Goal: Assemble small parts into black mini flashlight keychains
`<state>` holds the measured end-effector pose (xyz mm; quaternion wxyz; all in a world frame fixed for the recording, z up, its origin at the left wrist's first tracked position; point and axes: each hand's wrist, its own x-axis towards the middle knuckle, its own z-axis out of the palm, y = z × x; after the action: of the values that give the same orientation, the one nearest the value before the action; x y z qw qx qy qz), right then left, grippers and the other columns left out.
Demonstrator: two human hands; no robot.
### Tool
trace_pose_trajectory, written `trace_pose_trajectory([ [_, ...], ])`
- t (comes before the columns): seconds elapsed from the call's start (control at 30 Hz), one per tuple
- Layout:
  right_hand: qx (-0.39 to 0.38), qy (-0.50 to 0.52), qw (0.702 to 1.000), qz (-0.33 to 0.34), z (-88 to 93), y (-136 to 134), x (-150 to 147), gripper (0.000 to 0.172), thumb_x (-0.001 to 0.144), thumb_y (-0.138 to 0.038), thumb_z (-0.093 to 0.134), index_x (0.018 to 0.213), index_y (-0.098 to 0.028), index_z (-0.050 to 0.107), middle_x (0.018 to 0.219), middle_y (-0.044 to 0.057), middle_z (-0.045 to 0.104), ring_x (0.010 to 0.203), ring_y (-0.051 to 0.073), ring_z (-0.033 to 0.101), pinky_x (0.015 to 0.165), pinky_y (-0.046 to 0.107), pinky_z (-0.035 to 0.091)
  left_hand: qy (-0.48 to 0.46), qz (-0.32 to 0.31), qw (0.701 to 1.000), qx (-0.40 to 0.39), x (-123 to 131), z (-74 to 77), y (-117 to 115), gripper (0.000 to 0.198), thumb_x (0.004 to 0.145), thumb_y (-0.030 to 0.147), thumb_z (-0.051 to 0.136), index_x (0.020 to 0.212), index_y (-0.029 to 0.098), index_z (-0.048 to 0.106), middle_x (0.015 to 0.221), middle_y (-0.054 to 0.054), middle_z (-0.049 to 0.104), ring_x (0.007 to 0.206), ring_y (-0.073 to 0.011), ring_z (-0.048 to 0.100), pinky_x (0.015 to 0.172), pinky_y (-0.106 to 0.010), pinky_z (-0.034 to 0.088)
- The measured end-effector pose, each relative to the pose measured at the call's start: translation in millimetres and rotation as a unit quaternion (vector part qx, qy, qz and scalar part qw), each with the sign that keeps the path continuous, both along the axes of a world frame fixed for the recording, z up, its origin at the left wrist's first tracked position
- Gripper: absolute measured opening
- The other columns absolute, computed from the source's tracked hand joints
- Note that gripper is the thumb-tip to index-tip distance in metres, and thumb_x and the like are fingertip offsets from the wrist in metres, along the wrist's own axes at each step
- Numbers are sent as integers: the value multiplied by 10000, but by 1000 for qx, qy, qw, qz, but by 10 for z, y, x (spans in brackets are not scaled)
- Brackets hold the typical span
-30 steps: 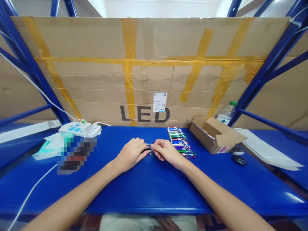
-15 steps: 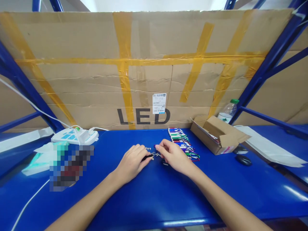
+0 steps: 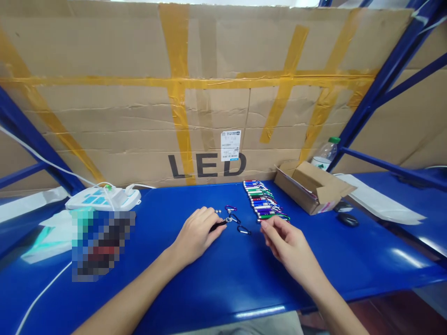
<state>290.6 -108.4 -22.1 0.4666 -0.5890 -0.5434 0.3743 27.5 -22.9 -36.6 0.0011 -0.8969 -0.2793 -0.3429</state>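
Observation:
My left hand (image 3: pixel 199 231) is closed around a slim black rod (image 3: pixel 219 225), most of it hidden by the fingers. A small metal ring shows at its tip, against a dark carabiner (image 3: pixel 235 218). A purple carabiner (image 3: pixel 231 208) and a black carabiner (image 3: pixel 244 230) lie close by on the blue table, along with several small silver pieces (image 3: pixel 218 211). My right hand (image 3: pixel 284 237) has thumb and fingers pinched together at the near end of a row of coloured penlights (image 3: pixel 260 202) with carabiners. Whatever lies between those fingertips is too small to make out.
An open cardboard box (image 3: pixel 314 186) stands right of the row, with a black mouse (image 3: pixel 348 219) beside it and a bottle (image 3: pixel 325 156) behind. A power strip (image 3: pixel 103 199) with white cables sits at the left. A large carton (image 3: pixel 139 116) walls off the back.
My right hand has moved right and nearer, away from the left hand and the carabiners, to the row's near end. My left hand stays on the black rod. The view has tilted down slightly.

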Motion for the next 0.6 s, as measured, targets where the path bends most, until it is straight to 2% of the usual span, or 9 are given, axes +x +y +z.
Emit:
trace_pose_trajectory([
  [0.1,45,-121,990,50,42,41,78,418,1029,-650,566,877,-264,607,738,20,635,641,201,564,600,332,447,-9,-5,1000,-9,-14,1,7,233,1140,383,568,1029,201,661,916,-41,686,846,-204,605,767,-368,480],
  [0.2,76,-267,950,146,134,217,140,173,1053,-420,596,997,-260,633,879,31,697,790,221,618,747,351,469,2,-7,1000,-12,-33,6,18,229,1142,387,563,1091,202,688,985,-56,715,910,-220,627,824,-382,498],
  [0.27,95,-333,918,194,174,357,157,82,1051,-323,599,1014,-251,617,993,53,708,897,234,638,821,360,473,9,-1,1000,-8,-41,10,26,245,1146,396,551,1115,204,700,1005,-58,725,925,-224,632,847,-389,505],
  [0.37,100,-395,875,264,190,533,148,61,1028,-271,647,988,-238,616,1064,73,690,956,240,644,850,353,476,22,13,1000,0,-45,20,35,297,1163,412,498,1152,209,715,1030,-70,731,945,-229,639,881,-398,514],
  [0.43,81,-429,847,304,194,611,126,88,983,-189,678,929,-229,620,995,66,683,893,231,638,804,336,468,32,17,999,10,-45,31,38,323,1170,413,471,1186,209,720,1047,-79,733,954,-233,638,892,-402,519],
  [0.53,71,-429,834,340,224,673,80,124,954,-115,662,891,-219,636,949,62,694,821,210,625,760,322,452,44,25,999,18,-42,48,38,329,1173,401,459,1206,200,717,1057,-81,732,960,-236,635,898,-399,521],
  [0.6,82,-409,840,347,261,691,40,119,930,-144,712,880,-223,637,942,54,699,800,205,613,734,316,438,51,30,998,26,-40,56,39,337,1177,392,440,1212,197,713,1070,-84,731,968,-240,632,898,-397,517],
])
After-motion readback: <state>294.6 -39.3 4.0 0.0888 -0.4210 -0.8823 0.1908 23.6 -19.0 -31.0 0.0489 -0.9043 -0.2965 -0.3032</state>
